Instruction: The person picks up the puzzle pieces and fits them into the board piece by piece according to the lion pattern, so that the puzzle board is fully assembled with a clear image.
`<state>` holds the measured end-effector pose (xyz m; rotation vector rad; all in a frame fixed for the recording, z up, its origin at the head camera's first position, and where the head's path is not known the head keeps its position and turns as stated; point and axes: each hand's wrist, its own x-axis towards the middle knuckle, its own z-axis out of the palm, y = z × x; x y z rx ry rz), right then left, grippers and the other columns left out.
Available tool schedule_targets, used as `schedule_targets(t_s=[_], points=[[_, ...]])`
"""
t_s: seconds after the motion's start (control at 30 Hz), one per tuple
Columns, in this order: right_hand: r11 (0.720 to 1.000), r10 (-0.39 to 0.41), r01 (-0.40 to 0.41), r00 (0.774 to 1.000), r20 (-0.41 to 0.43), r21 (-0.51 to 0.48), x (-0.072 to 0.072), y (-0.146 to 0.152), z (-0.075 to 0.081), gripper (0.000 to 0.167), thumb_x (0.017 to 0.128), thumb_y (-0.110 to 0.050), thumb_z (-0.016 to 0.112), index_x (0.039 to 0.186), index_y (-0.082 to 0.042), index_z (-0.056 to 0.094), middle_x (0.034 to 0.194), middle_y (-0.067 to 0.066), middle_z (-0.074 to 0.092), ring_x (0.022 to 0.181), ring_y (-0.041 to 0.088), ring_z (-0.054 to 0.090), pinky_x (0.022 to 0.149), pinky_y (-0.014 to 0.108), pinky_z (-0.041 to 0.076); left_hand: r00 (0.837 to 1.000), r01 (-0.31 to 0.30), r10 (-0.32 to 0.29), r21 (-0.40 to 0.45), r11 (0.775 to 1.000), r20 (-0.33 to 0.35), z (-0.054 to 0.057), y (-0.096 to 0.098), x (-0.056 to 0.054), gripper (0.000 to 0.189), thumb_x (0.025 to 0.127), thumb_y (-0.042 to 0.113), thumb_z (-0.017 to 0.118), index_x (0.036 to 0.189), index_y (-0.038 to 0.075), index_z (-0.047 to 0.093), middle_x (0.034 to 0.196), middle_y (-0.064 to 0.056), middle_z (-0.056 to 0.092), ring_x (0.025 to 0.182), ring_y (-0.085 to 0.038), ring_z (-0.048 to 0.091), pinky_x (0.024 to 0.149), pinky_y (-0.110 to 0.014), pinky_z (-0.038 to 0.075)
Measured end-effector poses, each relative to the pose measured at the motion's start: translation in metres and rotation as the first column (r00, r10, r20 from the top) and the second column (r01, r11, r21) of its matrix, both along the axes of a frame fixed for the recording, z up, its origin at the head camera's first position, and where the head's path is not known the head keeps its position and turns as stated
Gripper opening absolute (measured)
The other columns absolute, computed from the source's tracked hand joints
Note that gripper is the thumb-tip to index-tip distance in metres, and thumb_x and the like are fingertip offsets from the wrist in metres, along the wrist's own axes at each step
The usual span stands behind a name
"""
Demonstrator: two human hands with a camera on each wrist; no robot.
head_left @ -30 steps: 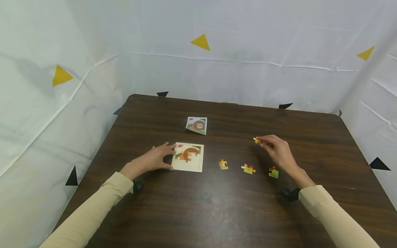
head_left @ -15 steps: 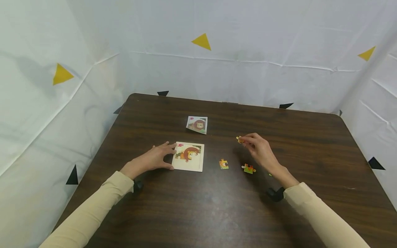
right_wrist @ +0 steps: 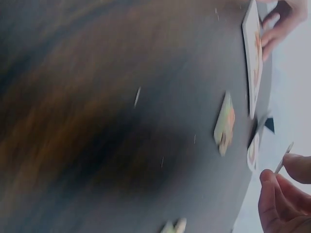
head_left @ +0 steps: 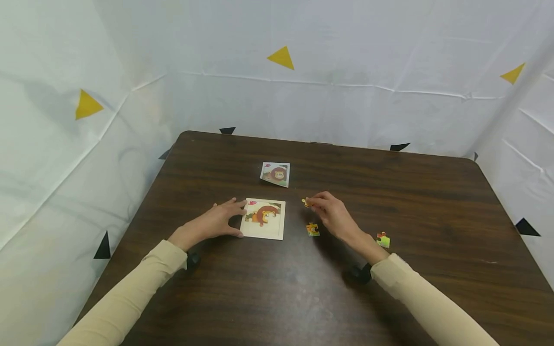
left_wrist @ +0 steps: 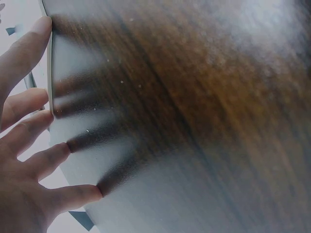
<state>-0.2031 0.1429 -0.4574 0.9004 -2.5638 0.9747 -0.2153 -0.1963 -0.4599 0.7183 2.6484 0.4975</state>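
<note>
A square puzzle board (head_left: 261,230) with a partly filled lion picture lies on the table. My left hand (head_left: 215,221) rests at its left edge, fingers spread, thumb and fingertips touching the rim. My right hand (head_left: 335,216) pinches a small yellow puzzle piece (head_left: 306,202) between thumb and fingers, above the table to the right of the board. In the right wrist view this piece (right_wrist: 285,158) shows edge-on. A loose puzzle piece (head_left: 312,229) lies just below the right fingertips, and another, green and red (head_left: 383,239), lies farther right. The right hand and wrist hide a further piece from the head view.
Behind the board lies a small lion picture card (head_left: 275,174) with a lifted corner. The dark wooden table (head_left: 259,298) has white cloth walls (head_left: 337,43) at its back and sides.
My right hand has carried the pinched puzzle piece left toward the board, passing over the loose pieces. The left hand and the board have stayed in place.
</note>
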Motion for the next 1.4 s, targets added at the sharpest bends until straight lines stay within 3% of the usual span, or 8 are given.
schedule_targets(t_s=[0.33,0.57,0.8,1.07,1.4], points=[[0.999,0.048,-0.048,0.997,0.057,-0.003,0.007,-0.036,-0.003,0.025,0.087,0.008,0.064,0.111,0.004,0.069,0.105,0.017,0.062,0.084,0.024,0.065,0.068,0.034,0.055,1.0,-0.004,0.004,-0.001,1.0,0.0,-0.001,0.0,0.0,0.073,0.076,0.039,0.081,0.137,0.009,0.054,0.155,-0.008,0.032,0.145,-0.034,0.019,0.103,-0.072,0.019],[0.998,0.061,-0.063,0.997,0.05,0.028,0.01,-0.051,-0.007,0.021,0.087,0.006,0.065,0.107,0.001,0.07,0.104,0.014,0.063,0.081,0.02,0.062,0.066,0.032,0.053,1.0,0.011,-0.011,-0.003,1.0,-0.017,0.0,0.001,0.001,0.072,0.076,0.038,0.081,0.135,0.008,0.056,0.154,-0.01,0.033,0.144,-0.035,0.022,0.101,-0.072,0.021],[0.991,0.012,-0.01,1.0,-0.014,0.136,0.01,-0.06,-0.01,0.02,0.086,0.0,0.07,0.105,-0.007,0.074,0.099,0.008,0.064,0.084,0.021,0.061,0.07,0.037,0.053,1.0,0.009,-0.009,-0.002,1.0,-0.013,0.0,0.001,0.001,0.071,0.076,0.038,0.08,0.136,0.008,0.055,0.154,-0.009,0.033,0.144,-0.035,0.021,0.102,-0.072,0.02],[0.977,0.065,-0.051,0.996,-0.061,0.205,0.009,-0.071,-0.012,0.016,0.085,0.001,0.071,0.099,-0.007,0.075,0.099,0.009,0.066,0.087,0.025,0.062,0.07,0.039,0.052,1.0,0.019,-0.019,0.004,1.0,-0.015,0.0,0.0,0.0,0.07,0.077,0.038,0.08,0.135,0.007,0.056,0.154,-0.009,0.033,0.144,-0.035,0.021,0.102,-0.072,0.02],[0.939,0.083,-0.055,0.994,-0.069,0.339,0.008,-0.079,-0.016,0.015,0.088,-0.001,0.068,0.099,-0.008,0.075,0.102,0.01,0.064,0.091,0.026,0.06,0.076,0.041,0.052,0.999,0.024,-0.023,0.007,1.0,-0.03,-0.002,0.0,0.0,0.071,0.076,0.037,0.081,0.135,0.005,0.056,0.154,-0.012,0.033,0.144,-0.036,0.022,0.101,-0.073,0.021]])
